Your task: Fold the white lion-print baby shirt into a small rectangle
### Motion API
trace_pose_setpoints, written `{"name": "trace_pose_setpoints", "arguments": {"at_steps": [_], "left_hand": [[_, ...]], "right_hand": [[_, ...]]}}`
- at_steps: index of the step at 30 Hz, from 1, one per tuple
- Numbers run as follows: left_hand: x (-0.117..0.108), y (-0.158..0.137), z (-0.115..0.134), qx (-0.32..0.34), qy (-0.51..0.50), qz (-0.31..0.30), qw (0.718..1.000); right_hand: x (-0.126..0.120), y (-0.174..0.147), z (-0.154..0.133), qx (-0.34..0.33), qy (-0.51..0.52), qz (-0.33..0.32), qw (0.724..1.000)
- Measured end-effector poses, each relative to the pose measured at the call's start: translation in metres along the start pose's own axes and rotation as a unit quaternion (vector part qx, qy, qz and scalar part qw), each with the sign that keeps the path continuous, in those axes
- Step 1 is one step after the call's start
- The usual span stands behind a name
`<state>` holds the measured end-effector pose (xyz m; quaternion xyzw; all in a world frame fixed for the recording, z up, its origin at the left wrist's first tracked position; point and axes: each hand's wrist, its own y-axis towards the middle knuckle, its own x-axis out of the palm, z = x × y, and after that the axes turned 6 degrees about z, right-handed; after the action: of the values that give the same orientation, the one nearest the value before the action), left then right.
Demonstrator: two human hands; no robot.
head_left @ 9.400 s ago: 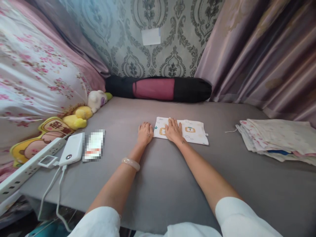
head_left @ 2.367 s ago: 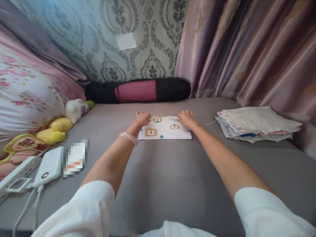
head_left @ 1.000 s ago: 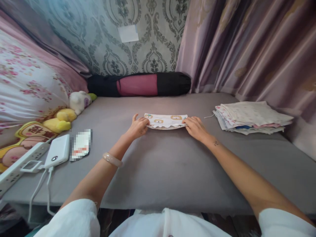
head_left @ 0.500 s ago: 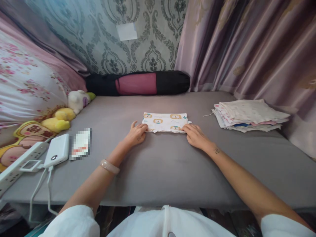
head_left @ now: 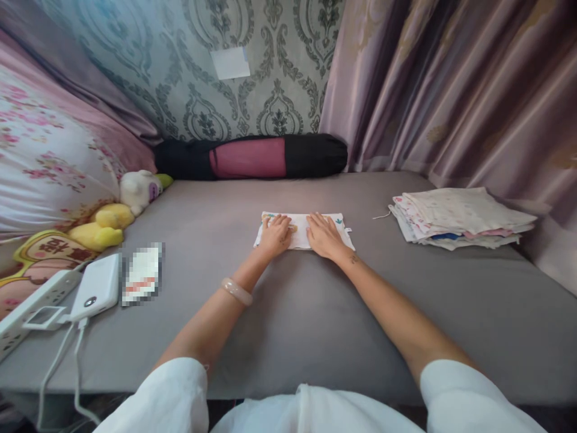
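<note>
A small folded white cloth (head_left: 299, 224) with a printed pattern lies flat on the grey bed sheet (head_left: 306, 325), straight ahead of me. My left hand (head_left: 276, 233) rests palm down on its left part, fingers stretched out. On the right part lies my right hand (head_left: 325, 233), flat as well, with its fingers spread. Both palms hide much of the print. A small white tag sticks out at the cloth's right edge.
A stack of folded clothes (head_left: 464, 216) sits at the right. Along the wall lies a long black and maroon bag (head_left: 252, 157). At the left are plush toys (head_left: 97, 231), a white power bank (head_left: 97, 285) with cables, a power strip (head_left: 38, 307) and a blurred packet (head_left: 142, 273).
Both hands have let go of the cloth's near corners and moved inward onto its top, now lying flat. The near edge has spread slightly wider. The view has shifted a little.
</note>
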<state>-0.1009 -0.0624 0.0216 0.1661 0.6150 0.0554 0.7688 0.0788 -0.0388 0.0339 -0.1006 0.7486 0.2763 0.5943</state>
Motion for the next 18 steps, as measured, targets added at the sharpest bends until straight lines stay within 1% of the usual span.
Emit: {"name": "trace_pose_setpoints", "arguments": {"at_steps": [3,6,9,13,18], "left_hand": [[0.007,0.013,0.011,-0.013,0.024,-0.029,0.999],[0.012,0.022,0.015,-0.01,0.04,-0.043,0.998],[0.019,0.026,0.014,-0.002,0.048,-0.059,0.997],[0.029,0.025,0.01,-0.006,0.044,-0.097,0.994],[0.037,0.026,0.006,0.0,0.045,-0.102,0.994]], "right_hand": [[0.011,0.014,-0.006,0.018,0.003,-0.035,0.999],[0.019,0.022,-0.004,0.02,0.002,-0.055,0.998],[0.026,0.025,0.0,0.023,0.002,-0.078,0.997],[0.031,0.023,0.001,0.025,0.013,-0.106,0.994],[0.031,0.023,0.0,0.032,0.013,-0.117,0.993]]}}
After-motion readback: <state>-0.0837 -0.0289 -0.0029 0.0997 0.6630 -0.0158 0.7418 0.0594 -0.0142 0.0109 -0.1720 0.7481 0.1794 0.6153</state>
